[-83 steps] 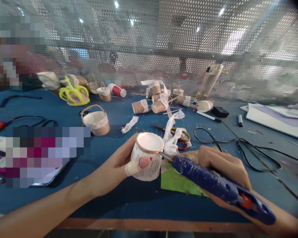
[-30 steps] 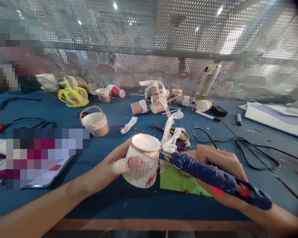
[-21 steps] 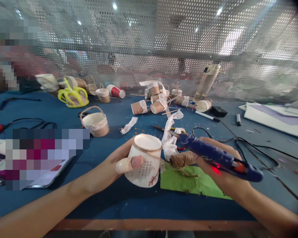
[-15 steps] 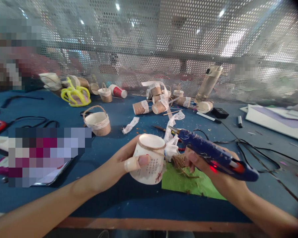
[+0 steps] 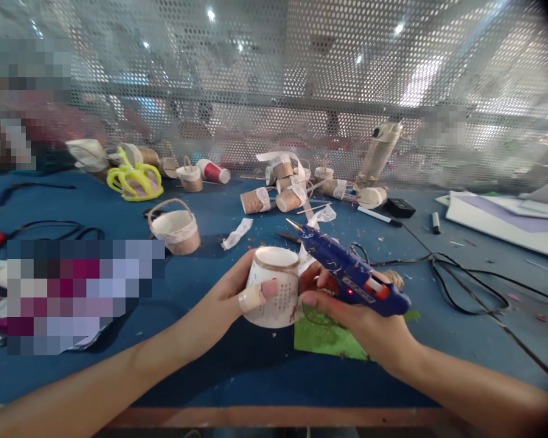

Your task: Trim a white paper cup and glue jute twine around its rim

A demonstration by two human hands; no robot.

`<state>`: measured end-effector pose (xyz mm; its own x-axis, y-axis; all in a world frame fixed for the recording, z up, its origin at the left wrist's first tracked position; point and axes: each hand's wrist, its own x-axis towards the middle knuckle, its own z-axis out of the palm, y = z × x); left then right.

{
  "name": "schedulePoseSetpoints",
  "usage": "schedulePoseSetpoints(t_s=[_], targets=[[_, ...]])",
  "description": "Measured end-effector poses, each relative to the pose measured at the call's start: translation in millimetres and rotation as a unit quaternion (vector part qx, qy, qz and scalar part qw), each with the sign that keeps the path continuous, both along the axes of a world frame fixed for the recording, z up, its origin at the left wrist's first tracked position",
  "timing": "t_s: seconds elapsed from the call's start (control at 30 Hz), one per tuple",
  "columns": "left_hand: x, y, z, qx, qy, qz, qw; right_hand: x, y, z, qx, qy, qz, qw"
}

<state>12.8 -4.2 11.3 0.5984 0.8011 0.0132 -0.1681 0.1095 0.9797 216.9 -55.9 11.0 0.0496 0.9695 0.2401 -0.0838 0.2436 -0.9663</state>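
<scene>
A white paper cup with printed characters and brown twine around its rim is gripped in my left hand, whose thumb wears a bandage. Its open top faces up. My right hand holds a blue glue gun with a red light on its side; the nozzle points up and left, beyond the cup. The fingertips of that hand are close to the cup's right side; whether they pinch the twine, I cannot tell. Under the right hand lies a green sheet. A twine ball shows partly behind the glue gun.
A twine-wrapped basket stands at left, near a yellow crown-shaped item. Several wrapped cups lie at the back with a lace strip. A black cable loops at right, below white boards.
My right hand has moved left with the glue gun, bringing its fingers to the cup's right side. The twine ball now shows right of the hand. My left hand still holds the cup.
</scene>
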Motion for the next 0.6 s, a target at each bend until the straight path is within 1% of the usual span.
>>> schedulePoseSetpoints(t_s=[0.17,0.23,0.37,0.47,0.6], targets=[[0.9,-2.3,0.3,0.006,0.007,-0.014,1.000,-0.5,0.7,-2.1,-0.024,-0.017,0.016,0.999],[0.2,-2.2,0.1,0.011,0.011,-0.013,1.000,0.6,0.0,-0.7,-0.015,-0.025,0.016,0.999],[-1.9,-0.7,-0.1,0.023,0.027,-0.017,0.999,1.8,-0.5,4.5,0.028,-0.026,0.022,0.999],[-2.0,-0.9,1.8,0.024,0.031,-0.013,0.999,2.6,-0.5,7.0,0.027,-0.030,0.018,0.999],[-1.2,-2.1,4.4,0.008,0.020,-0.026,0.999,4.7,-0.6,6.7,0.023,-0.031,0.007,0.999]])
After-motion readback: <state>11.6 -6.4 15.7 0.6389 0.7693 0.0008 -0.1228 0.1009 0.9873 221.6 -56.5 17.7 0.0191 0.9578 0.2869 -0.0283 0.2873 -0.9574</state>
